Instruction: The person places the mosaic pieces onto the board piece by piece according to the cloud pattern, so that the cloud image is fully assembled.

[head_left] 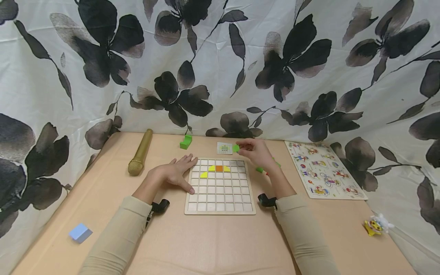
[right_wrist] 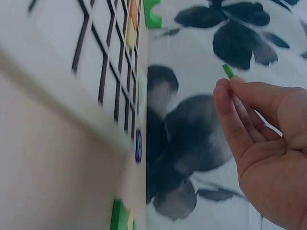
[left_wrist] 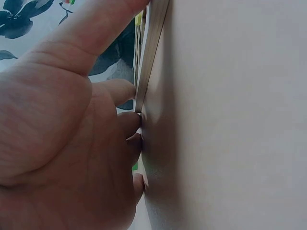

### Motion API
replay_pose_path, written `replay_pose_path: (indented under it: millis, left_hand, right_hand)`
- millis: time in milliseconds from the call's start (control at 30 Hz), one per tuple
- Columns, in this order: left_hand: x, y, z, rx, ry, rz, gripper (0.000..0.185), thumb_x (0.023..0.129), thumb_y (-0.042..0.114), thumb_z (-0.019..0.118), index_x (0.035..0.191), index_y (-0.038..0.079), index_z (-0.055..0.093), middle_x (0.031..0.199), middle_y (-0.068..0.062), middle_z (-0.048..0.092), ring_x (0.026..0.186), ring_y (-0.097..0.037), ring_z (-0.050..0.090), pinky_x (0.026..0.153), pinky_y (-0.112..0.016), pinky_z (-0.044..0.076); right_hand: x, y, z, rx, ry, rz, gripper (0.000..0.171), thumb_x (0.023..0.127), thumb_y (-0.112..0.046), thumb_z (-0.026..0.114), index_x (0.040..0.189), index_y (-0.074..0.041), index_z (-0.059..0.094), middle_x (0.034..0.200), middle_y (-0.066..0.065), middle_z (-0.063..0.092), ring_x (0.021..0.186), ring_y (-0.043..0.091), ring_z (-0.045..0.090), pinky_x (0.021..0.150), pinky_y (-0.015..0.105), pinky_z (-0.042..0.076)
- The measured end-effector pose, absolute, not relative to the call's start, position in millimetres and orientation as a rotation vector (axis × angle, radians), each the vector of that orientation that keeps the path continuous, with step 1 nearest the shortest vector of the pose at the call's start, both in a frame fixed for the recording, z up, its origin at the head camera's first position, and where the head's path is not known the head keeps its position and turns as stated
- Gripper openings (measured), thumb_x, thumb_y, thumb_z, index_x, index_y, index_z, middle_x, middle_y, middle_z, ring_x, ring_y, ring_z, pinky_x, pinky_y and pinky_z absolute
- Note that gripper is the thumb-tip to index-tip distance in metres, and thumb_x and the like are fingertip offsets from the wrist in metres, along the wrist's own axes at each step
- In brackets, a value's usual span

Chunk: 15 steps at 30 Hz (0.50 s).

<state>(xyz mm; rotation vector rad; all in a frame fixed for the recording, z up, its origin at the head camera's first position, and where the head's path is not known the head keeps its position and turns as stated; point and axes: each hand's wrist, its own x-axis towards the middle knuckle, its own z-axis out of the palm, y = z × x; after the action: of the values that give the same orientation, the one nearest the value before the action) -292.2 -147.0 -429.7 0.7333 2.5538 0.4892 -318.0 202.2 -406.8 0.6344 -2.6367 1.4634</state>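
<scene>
Green tile [head_left: 235, 148], just right of frame centre: right hand [head_left: 256, 151] pinches it by fingertips; might slip if thumb shifts. Board [head_left: 220, 213], below centre: left hand [head_left: 173, 172], fingers spread, could skew it by pushing, jogging yellow tiles [head_left: 204, 175].

Head view: left forearm [head_left: 118, 227] angled to 1 o'clock, right forearm [head_left: 304, 229] to 11. Left hand [head_left: 175, 172]: fingers [head_left: 188, 164] extended toward 2, thumb [head_left: 185, 186] toward 4. Right hand [head_left: 256, 151]: thumb-and-fingertip pinch, directed to 9 o'clock.
</scene>
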Motion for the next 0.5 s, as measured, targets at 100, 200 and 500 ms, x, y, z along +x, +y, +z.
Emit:
replay_pose_path:
  millis: [100,200,500]
  left_hand:
    - [-292.0,-147.0,-429.7,0.732,2.553,0.488,0.134,0.072,0.063,0.087,0.168,0.007,0.011,0.175,-0.021,-0.003,0.162,-0.041,-0.004,0.129,-0.065,0.001]
    - [-291.8,-147.2,-429.4,0.735,2.551,0.488,0.134,0.072,0.063,0.087,0.168,0.007,0.011,0.175,-0.021,-0.003,0.162,-0.041,-0.004,0.129,-0.065,0.001]
    - [-292.3,-147.5,-429.4,0.737,2.552,0.479,0.133,0.073,0.063,0.087,0.168,0.007,0.011,0.175,-0.021,-0.002,0.162,-0.041,-0.003,0.129,-0.065,0.002]
  right_hand:
    - [-314.5,189.4,-406.8,0.695,-2.627,1.511,0.031,0.095,-0.004,0.075,0.126,0.0,0.072,0.112,0.017,0.074,0.095,0.024,0.07,0.077,0.022,0.059]
    - [-311.1,175.4,-410.6,0.731,-2.624,1.579,0.028,0.094,-0.005,0.076,0.122,-0.002,0.074,0.107,0.016,0.073,0.091,0.023,0.068,0.074,0.02,0.058]
    - [-308.4,139.8,-434.5,0.893,-2.748,1.582,0.023,0.091,-0.013,0.081,0.112,-0.004,0.076,0.093,0.006,0.07,0.081,0.017,0.061,0.07,0.022,0.052]
